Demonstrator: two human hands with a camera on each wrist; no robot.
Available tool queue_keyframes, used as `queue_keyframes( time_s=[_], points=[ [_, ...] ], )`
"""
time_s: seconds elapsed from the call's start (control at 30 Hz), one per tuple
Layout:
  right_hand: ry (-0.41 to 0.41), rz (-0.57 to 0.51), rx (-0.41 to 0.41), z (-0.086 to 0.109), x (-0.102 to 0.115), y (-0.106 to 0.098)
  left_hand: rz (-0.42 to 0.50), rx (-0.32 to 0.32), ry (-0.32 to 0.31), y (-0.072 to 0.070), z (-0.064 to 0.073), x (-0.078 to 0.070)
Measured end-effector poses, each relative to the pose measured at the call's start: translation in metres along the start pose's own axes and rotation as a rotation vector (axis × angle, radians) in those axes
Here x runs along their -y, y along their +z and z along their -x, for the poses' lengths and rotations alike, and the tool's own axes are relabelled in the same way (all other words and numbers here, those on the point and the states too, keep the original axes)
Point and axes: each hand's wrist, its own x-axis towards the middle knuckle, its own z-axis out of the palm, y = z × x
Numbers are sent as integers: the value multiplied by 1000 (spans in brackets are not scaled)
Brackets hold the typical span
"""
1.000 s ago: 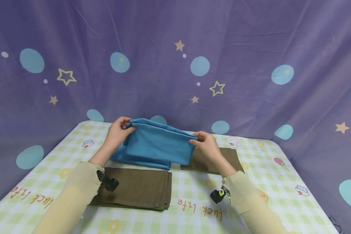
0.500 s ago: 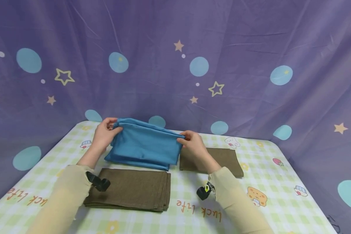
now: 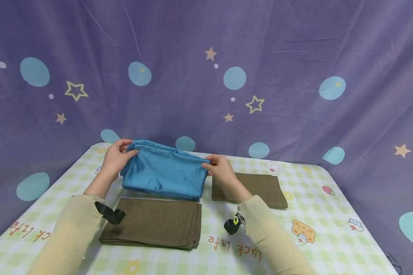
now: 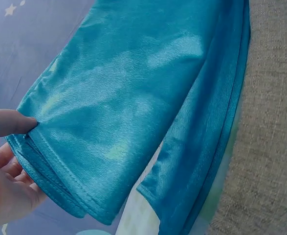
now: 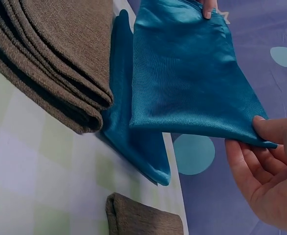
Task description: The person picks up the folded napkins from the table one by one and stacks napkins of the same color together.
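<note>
A folded, shiny blue cloth (image 3: 166, 172) hangs between my two hands, tilted with its lower edge toward the table. My left hand (image 3: 117, 158) pinches its upper left corner, thumb in front and fingers behind. At the upper right corner, my right hand (image 3: 221, 170) pinches the folded edge in the same way. Below and behind the held cloth, a second folded blue cloth (image 5: 141, 152) lies on the table, mostly hidden in the head view. Both wrist views show a gap between the two cloths along part of their length.
A thick folded brown cloth stack (image 3: 151, 223) lies in front, below the left forearm. Another folded brown cloth (image 3: 259, 189) lies to the right, partly behind the right hand. The checked tablecloth (image 3: 330, 236) covers the table; a purple curtain (image 3: 282, 126) stands behind it.
Both hands have moved left and slightly down with the blue cloth, which now hangs over the lower blue cloth and covers most of it. The brown cloths have stayed put.
</note>
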Motion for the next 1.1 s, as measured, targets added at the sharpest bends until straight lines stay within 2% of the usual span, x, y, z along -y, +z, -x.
queue_keyframes(
  time_s=[0.23,0.43,0.7,0.9,1.1],
  points=[
    [6,-33,-10,-6,-8,8,-12,45,-10,1,-4,10],
    [4,-10,-7,-12,-20,16,-13,42,-27,6,-8,21],
    [21,-35,-34,-17,-28,20,-17,40,-23,13,-12,26],
    [50,-93,-61,-22,-34,24,-8,45,-55,21,-18,31],
    [81,-81,-104,-28,-44,29,-18,46,-102,28,-24,39]
  ],
)
